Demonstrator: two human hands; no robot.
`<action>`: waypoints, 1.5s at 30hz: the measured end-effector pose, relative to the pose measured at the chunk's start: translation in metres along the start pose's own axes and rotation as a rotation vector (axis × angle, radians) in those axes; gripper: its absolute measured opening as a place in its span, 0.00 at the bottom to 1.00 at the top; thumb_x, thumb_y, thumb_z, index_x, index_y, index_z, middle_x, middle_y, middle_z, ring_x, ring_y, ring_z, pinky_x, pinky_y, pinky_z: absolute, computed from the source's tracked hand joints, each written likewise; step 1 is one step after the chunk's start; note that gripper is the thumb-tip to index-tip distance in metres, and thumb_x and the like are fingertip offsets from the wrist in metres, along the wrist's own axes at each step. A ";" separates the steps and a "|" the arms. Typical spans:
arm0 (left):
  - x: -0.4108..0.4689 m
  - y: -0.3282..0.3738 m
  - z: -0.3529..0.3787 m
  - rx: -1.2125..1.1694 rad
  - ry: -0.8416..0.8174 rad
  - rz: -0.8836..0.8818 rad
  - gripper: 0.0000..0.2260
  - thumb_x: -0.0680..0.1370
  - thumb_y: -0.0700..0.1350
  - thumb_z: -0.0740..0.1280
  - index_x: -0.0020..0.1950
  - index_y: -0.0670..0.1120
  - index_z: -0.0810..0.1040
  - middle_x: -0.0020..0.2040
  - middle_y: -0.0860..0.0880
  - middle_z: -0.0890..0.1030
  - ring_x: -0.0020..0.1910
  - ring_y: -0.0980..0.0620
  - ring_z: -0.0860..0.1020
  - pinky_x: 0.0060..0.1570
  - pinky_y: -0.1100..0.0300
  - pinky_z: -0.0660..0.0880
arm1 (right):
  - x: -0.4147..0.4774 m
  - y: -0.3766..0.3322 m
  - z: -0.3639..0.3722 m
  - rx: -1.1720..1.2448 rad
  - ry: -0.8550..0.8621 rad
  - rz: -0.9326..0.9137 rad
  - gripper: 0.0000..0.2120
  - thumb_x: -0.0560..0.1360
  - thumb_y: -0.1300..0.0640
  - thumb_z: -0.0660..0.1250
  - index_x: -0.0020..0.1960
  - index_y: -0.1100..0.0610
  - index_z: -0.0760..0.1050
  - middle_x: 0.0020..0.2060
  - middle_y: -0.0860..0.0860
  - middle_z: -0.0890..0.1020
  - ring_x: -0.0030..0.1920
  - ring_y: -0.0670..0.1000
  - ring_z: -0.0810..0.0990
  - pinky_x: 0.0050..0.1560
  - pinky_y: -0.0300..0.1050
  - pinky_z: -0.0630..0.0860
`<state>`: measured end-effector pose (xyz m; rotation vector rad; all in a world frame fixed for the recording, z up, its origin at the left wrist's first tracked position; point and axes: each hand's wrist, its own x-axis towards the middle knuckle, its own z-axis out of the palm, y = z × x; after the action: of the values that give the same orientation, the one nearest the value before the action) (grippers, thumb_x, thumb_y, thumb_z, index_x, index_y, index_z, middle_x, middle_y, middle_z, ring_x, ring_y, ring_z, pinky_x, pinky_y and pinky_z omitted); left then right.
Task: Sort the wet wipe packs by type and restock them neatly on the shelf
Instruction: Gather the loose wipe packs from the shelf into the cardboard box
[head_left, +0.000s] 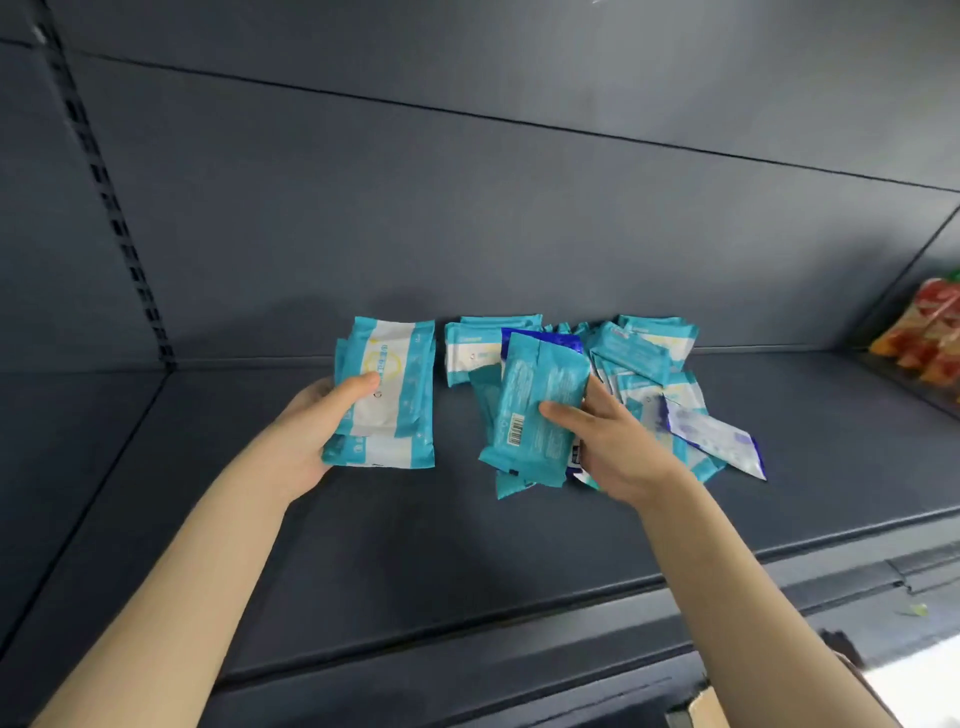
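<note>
Fingers (563, 414) curled: left hand (304, 441) stack (395, 395), right hand (623, 452) pack (535, 395); pile (649, 358) on shelf (363, 545).

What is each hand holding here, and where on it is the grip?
The left hand grips a stack of teal-and-white wipe packs by its left edge, thumb on top. The right hand holds a teal pack, barcode side up, by its right edge.

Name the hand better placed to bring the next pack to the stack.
Right, probably: the right hand is at the mixed pile, gripping a teal pack; the left hand holds the stack.
</note>
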<state>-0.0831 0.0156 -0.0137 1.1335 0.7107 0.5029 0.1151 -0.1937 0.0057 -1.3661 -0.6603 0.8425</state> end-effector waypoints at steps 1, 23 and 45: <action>-0.004 -0.002 0.016 -0.004 -0.033 0.005 0.17 0.77 0.51 0.70 0.64 0.48 0.77 0.57 0.47 0.84 0.56 0.47 0.82 0.53 0.51 0.77 | -0.013 -0.004 -0.014 0.037 0.033 0.004 0.18 0.80 0.67 0.63 0.68 0.57 0.71 0.61 0.54 0.82 0.59 0.56 0.82 0.52 0.52 0.82; -0.198 -0.255 0.439 0.231 -0.620 -0.252 0.15 0.74 0.48 0.72 0.59 0.50 0.78 0.49 0.49 0.86 0.50 0.47 0.83 0.45 0.52 0.79 | -0.448 0.094 -0.348 0.513 0.954 0.192 0.20 0.79 0.57 0.66 0.68 0.62 0.70 0.46 0.58 0.85 0.37 0.53 0.86 0.33 0.47 0.82; -0.104 -0.633 0.617 0.803 -0.586 -0.725 0.14 0.77 0.61 0.66 0.59 0.56 0.74 0.55 0.53 0.82 0.53 0.52 0.81 0.58 0.50 0.78 | -0.457 0.396 -0.606 0.437 1.476 0.676 0.15 0.78 0.52 0.69 0.61 0.57 0.73 0.50 0.53 0.84 0.46 0.55 0.85 0.45 0.52 0.82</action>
<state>0.3037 -0.6716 -0.4270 1.5406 0.7505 -0.7780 0.3056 -0.9106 -0.4219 -1.3866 1.1029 0.2391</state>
